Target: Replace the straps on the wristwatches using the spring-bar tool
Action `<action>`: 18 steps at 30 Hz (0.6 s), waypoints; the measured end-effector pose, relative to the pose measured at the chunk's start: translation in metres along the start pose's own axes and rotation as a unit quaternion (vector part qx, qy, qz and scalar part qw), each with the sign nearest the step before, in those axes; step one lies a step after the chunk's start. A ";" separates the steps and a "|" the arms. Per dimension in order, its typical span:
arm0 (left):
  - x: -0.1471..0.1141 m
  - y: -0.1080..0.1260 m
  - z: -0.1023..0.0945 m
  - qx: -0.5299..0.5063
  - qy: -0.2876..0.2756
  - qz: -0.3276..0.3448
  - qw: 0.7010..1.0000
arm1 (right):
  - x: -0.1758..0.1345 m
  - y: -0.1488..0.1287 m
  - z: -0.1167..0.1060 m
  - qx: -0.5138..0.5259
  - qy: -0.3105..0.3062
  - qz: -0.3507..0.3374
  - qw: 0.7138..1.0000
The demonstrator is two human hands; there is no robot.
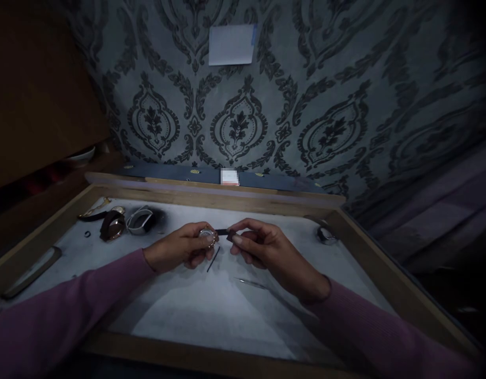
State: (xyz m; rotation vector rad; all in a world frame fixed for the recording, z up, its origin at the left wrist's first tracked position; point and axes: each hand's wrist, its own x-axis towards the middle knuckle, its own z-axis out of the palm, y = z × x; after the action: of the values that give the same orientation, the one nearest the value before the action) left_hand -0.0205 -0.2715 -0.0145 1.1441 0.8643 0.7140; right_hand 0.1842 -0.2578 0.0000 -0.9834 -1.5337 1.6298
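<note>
Pinched in my left hand (181,245) is a round, shiny watch case (207,237), its face tilted up. A short dark watch strap (222,232) runs from beside the case to my right hand (264,243), whose thumb and index finger close on its end. Whether strap and case are joined I cannot make out. Just below the case, a thin dark strip (213,259) slants downward. On the white surface under my right hand lies a slim metal tool (250,283), its exact kind unclear.
A low wooden rim (211,197) borders the white work surface (175,310). Several watches, including a brown-strapped one (113,227) and a grey-banded one (140,220), lie at the left. A curved strap (33,273) is farther left; a dark coiled watch (325,235) sits right.
</note>
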 end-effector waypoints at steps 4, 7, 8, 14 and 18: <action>0.002 -0.001 0.001 -0.013 0.025 -0.008 1.000 | 0.001 0.003 -0.001 -0.007 0.001 0.002 1.000; 0.001 0.000 0.001 -0.012 0.022 -0.013 1.000 | 0.001 0.003 -0.001 -0.008 0.005 0.006 1.000; 0.000 0.000 0.001 -0.006 0.017 -0.012 1.000 | 0.002 0.002 -0.001 -0.007 0.006 0.008 1.000; -0.003 0.001 0.000 0.060 -0.026 -0.008 0.998 | 0.003 0.002 -0.002 -0.001 0.007 0.008 1.000; -0.001 -0.001 -0.003 0.081 -0.023 0.001 0.996 | 0.007 0.009 -0.005 -0.005 -0.005 -0.011 1.000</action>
State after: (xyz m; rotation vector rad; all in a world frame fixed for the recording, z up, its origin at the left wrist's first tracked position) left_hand -0.0234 -0.2715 -0.0153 1.3016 0.8952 0.6256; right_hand 0.1858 -0.2501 -0.0095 -0.9624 -1.5543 1.6160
